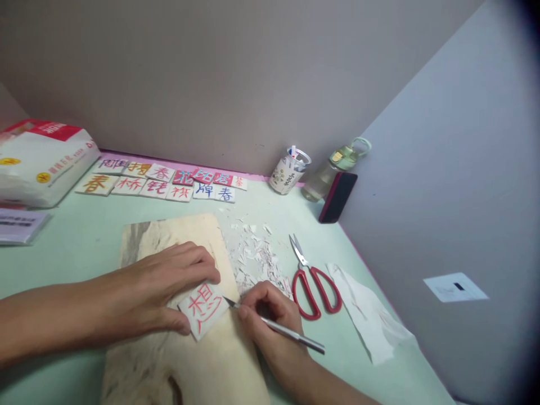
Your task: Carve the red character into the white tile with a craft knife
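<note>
A small white tile [201,310] with a red Chinese character lies on a pale wooden board [198,371]. My left hand [181,284] grips it, the thumb at the near left edge and the fingers at the far edge. In my right hand [272,320] is a silver craft knife [291,333], held like a pen. Its dark blade tip points left, at the tile's right corner; whether it touches cannot be made out. White shavings [255,256] are scattered on the table just beyond my right hand.
Red-handled scissors [314,287] and a white tissue [373,315] lie to the right. Lettered tiles [156,188] form two rows at the back. A pen tin [287,174], a bottle [318,180] and a phone [338,197] stand back right. A white bag [46,163] sits left.
</note>
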Motion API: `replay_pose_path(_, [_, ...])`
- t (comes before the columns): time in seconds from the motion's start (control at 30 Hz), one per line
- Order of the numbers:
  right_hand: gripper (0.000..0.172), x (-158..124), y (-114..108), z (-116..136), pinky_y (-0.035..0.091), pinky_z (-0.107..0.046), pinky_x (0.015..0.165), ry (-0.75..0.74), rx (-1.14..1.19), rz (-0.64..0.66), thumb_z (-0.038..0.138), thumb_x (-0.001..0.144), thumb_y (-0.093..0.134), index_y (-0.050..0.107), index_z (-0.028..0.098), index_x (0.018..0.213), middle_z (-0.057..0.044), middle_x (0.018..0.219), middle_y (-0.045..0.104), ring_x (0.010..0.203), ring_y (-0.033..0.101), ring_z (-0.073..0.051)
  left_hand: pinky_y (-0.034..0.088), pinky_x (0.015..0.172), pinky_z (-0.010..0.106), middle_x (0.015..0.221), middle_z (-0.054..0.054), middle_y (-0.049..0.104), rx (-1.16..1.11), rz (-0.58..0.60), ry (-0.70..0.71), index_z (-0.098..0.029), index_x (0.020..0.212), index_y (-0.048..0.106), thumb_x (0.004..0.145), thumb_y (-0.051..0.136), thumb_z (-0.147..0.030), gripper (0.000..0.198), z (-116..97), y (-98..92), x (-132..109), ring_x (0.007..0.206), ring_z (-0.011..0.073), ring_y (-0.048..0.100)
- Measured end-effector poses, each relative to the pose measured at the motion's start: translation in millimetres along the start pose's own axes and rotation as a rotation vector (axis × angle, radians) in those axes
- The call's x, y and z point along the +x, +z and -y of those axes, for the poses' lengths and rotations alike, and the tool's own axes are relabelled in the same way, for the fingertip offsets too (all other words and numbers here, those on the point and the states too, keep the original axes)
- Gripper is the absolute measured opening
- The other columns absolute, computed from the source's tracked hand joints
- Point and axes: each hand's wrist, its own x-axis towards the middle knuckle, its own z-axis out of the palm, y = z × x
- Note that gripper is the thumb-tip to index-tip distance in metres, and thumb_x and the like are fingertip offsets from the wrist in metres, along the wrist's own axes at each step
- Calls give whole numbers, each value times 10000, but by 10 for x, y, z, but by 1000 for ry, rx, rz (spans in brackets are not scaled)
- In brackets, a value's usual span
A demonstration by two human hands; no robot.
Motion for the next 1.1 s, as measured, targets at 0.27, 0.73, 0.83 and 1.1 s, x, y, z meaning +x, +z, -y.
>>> replay_pose_path(0.27, [98, -12, -16, 45, 388, -248, 571, -171, -63, 78, 241, 839, 592, 600, 214, 746, 19, 686, 568, 625, 501, -137, 448, 1031, 310, 1333, 16, 635, -87, 36, 24, -381, 1338, 599, 847, 843, -287, 556, 63, 0, 11, 1225, 264, 573])
replay_pose_path(0.73, [98, -80, -36, -8, 390, -247, 556, -493, -258, 93, 145, 885, 585, 599, 211, 814, 15, 714, 586, 597, 507, -119, 410, 1033, 286, 1330, -2, 605, -90, 14, 69, -347, 1359, 555, 877, 811, -207, 563, 82, 8, -26, 1230, 232, 544])
replay_pose_path(0.83, [99, -81, -37, -19, 408, -252, 575, -563, -276, 108, 125, 885, 582, 593, 213, 842, 9, 722, 595, 614, 528, -125, 413, 1030, 288, 1336, 0, 603, -75, 13, 78, -345, 1364, 550, 890, 796, -209, 551, 57, -6, -21, 1224, 229, 548])
replay_pose_path(1.1, [121, -110, 25, -87, 451, -276, 641, -712, -271, 156, 105, 879, 603, 576, 223, 875, -10, 744, 673, 661, 590, -148, 429, 1009, 311, 1294, 10, 622, -58, -9, 55, -308, 1307, 597, 853, 829, -221, 517, 34, 11, 2, 1188, 239, 560])
